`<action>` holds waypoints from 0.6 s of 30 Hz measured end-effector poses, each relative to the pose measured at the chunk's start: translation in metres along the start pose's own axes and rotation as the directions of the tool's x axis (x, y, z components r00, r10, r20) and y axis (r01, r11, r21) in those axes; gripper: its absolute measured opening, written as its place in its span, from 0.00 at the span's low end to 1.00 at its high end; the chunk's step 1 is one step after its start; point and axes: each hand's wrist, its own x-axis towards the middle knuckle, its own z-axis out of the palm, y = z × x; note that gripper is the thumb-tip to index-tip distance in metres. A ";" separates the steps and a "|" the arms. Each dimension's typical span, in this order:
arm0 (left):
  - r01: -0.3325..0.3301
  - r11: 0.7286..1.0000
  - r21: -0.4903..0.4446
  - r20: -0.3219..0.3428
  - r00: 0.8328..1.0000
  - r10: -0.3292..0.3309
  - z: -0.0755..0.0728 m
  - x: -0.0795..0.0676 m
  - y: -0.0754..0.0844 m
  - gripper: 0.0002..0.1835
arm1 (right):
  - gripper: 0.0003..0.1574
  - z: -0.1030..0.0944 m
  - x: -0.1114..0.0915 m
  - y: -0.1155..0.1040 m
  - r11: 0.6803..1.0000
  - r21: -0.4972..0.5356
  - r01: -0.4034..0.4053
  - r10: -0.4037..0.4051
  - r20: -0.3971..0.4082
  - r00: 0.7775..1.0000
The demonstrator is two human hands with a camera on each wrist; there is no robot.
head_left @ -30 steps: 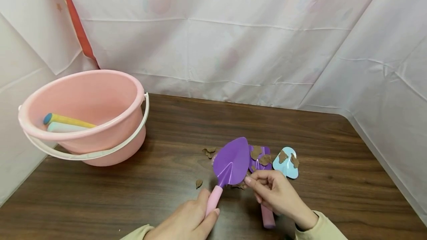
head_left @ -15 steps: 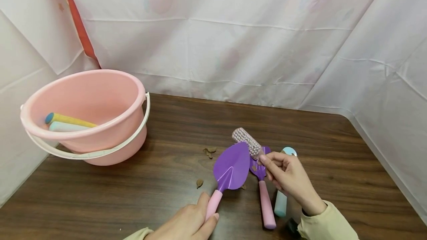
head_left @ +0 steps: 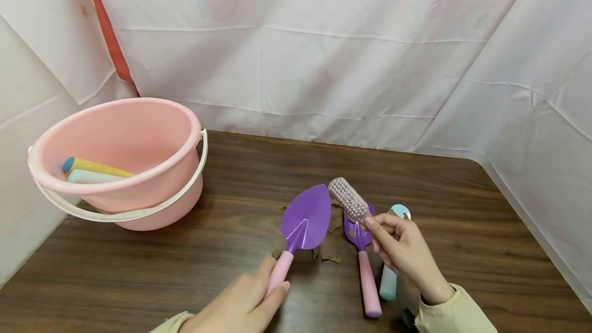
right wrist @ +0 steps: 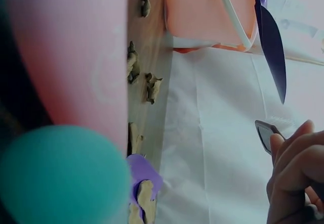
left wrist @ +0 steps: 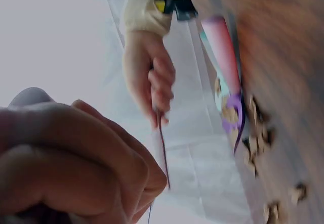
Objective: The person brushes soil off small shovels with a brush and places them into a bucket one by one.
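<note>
The left grip (head_left: 238, 299) was curled firmly round the handle of a purple trowel (head_left: 306, 217), held above the worktop (head_left: 240, 179); the right grip (head_left: 407, 251) pinched a brush (head_left: 349, 199) between thumb and fingers. Half a second earlier the blade had overlapped the brush in the head view; it had since swung left, so any contact between them seemed over for the moment, and more brown flakes (head_left: 330, 258) showed. Beyond lay a second purple tool (head_left: 369, 287), a pale blue tool (head_left: 388, 282) and, well left, a pink bucket (head_left: 152, 191).
</note>
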 end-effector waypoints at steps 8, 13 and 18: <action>0.073 0.992 0.102 -0.168 0.984 -0.055 -0.035 -0.010 0.002 0.08 | 0.23 -0.002 -0.004 0.003 1.000 0.009 0.002 -0.003 0.015 1.000; 0.142 0.972 0.188 -0.328 0.942 -0.074 -0.064 -0.017 0.006 0.08 | 0.24 -0.003 -0.005 0.004 1.000 0.004 -0.018 0.017 0.014 1.000; 0.211 0.940 0.270 -0.410 0.908 -0.086 -0.093 -0.024 0.007 0.09 | 0.23 -0.004 -0.007 0.007 1.000 0.003 -0.005 0.005 0.024 1.000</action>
